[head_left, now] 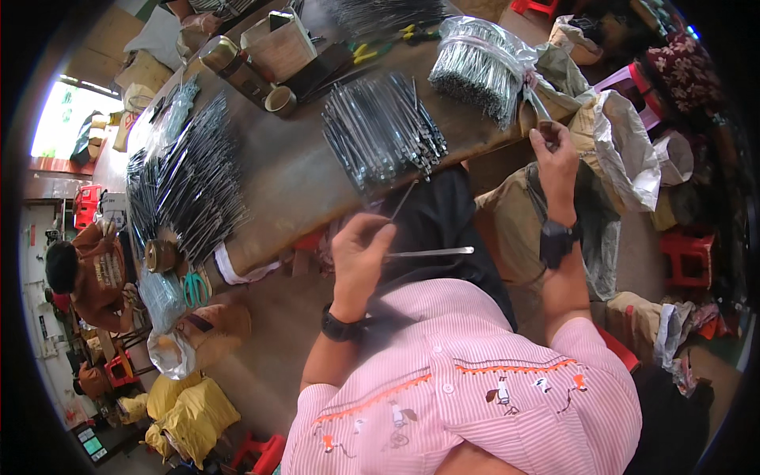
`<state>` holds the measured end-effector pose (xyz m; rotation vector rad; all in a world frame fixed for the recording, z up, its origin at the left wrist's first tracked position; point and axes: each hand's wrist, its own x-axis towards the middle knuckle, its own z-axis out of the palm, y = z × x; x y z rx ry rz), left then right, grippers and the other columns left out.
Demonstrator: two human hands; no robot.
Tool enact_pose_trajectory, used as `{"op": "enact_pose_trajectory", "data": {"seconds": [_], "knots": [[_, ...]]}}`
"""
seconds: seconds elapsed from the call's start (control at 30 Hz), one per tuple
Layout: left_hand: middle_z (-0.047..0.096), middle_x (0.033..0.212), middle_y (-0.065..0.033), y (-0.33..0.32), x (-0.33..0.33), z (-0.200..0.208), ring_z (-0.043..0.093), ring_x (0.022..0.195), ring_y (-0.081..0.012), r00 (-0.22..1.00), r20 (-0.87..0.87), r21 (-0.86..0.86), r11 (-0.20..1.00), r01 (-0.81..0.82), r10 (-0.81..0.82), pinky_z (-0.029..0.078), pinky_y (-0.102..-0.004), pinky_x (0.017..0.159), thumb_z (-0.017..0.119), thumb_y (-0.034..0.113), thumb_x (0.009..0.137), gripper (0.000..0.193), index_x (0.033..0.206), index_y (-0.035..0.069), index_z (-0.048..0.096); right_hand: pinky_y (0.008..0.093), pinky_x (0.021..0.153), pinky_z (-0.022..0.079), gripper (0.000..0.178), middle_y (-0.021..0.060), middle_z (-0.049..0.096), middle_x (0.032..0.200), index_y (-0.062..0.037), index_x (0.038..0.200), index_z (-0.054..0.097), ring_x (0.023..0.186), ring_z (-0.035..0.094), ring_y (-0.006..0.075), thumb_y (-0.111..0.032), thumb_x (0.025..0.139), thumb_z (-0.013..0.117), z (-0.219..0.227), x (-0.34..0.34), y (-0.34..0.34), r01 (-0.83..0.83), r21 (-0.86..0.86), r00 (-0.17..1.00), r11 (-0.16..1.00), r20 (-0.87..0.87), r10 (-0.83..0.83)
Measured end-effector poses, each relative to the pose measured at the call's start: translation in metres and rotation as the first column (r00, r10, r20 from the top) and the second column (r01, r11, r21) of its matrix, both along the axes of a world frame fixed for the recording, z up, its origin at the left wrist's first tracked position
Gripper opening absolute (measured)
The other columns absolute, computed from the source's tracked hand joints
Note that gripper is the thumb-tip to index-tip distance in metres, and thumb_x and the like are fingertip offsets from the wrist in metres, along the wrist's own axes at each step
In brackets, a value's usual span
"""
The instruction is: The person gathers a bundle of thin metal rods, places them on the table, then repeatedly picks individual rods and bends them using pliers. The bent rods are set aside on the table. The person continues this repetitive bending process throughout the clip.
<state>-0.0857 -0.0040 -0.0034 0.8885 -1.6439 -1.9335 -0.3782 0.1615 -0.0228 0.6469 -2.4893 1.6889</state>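
My left hand [362, 252] is closed in front of the table edge, its fingers pinched on thin metal strips. One shiny strip [431, 252] points right across my lap; a thinner dark one [404, 199] slants up toward the table. Just beyond lies a loose pile of silvery metal strips [384, 127], small heads at many near ends, like steel cable ties. My right hand [556, 162] is raised at the right with thumb and fingers together, beside a plastic-wrapped bundle of strips [479, 67]. What its fingertips hold by the bundle's loose end is unclear.
Dark strips [202, 178] are heaped on the table's left [273, 178], near teal-handled scissors [195, 289]. A wooden box [277, 47], a round tin [280, 100] and yellow-handled pliers [364, 54] stand farther back. Sacks [617, 150] crowd the right. A co-worker [99, 273] sits at far left.
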Motion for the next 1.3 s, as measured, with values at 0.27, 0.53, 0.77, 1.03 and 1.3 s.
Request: {"op": "enact_pose_trajectory", "data": {"seconds": [0.27,0.53,0.77,1.03,1.3], "knots": [[0.061,0.076,0.0020,-0.007,0.001,-0.005,0.050,0.061,-0.0025,0.999,0.026,-0.083,0.996,-0.028,0.031,0.039,-0.0185,0.052,0.067,0.007,0.089,0.009,0.094,0.000,0.064,0.0524,0.101,0.038,0.077,0.0334,0.046,0.121,0.0007,0.132,0.041,0.115,0.044,0.0521,-0.032,0.071,0.075,-0.065,-0.095,-0.012,0.044,0.677,0.998,0.735,-0.061,-0.005],[0.062,0.078,0.0011,-0.010,0.001,0.000,0.052,0.063,-0.0038,0.999,0.037,-0.105,0.994,-0.020,0.024,0.041,-0.0198,0.054,0.067,0.007,0.088,0.010,0.094,-0.001,0.064,0.0522,0.098,0.042,0.073,0.0322,0.048,0.120,-0.0025,0.135,0.034,0.115,0.049,0.0516,-0.021,0.073,0.069,-0.069,-0.120,-0.016,0.083,0.856,0.995,0.511,-0.098,0.004],[0.063,0.081,-0.0036,-0.006,0.002,-0.002,0.057,0.072,-0.0096,0.996,0.059,-0.300,0.953,-0.050,0.070,0.045,-0.0232,0.066,0.067,0.003,0.086,0.009,0.094,-0.001,0.064,0.0376,0.070,0.046,0.031,0.0140,0.062,0.090,-0.0011,0.097,0.056,0.078,0.057,0.0285,-0.024,0.078,0.063,-0.063,-0.124,0.018,-0.090,0.354,0.950,0.931,0.313,-0.027],[0.061,0.079,-0.0012,0.008,-0.014,0.003,0.055,0.070,-0.0074,0.998,0.034,-0.434,0.898,0.070,-0.061,0.045,-0.0219,0.063,0.066,0.001,0.086,0.009,0.094,-0.001,0.065,0.0284,0.056,0.041,0.036,0.0115,0.059,0.090,-0.0012,0.108,0.059,0.071,0.052,0.0192,-0.031,0.090,0.053,-0.027,0.002,0.039,0.042,-0.883,0.204,0.468,0.466,0.861],[0.059,0.077,0.0017,0.017,-0.016,0.006,0.053,0.062,-0.0050,0.945,0.068,0.145,0.941,0.307,-0.319,0.043,-0.0197,0.054,0.065,0.011,0.091,0.013,0.098,0.000,0.066,0.0289,0.065,0.050,0.038,0.0094,0.060,0.095,-0.0021,0.123,0.051,0.080,0.059,0.0172,-0.007,0.087,0.062,-0.010,0.095,-0.009,-0.055,-0.810,0.343,0.585,0.535,0.772]]}}
